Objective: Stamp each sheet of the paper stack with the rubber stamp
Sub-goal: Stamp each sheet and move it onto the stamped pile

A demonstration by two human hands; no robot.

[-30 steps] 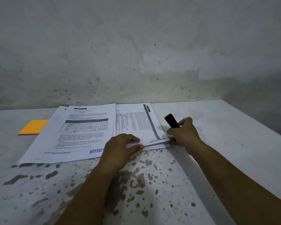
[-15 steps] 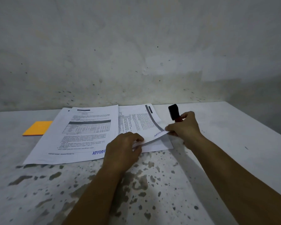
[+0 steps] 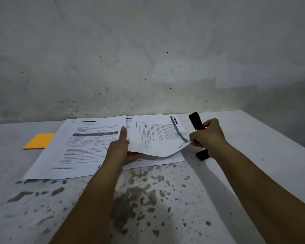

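Two white printed paper piles lie on my pale stained table: stamped sheets left, the paper stack right. My right hand, gripping the black rubber stamp, pinches the top stamped sheet by its corner. My left hand slides open-fingered underneath. I should lift only one sheet, keeping the stamp face clear.
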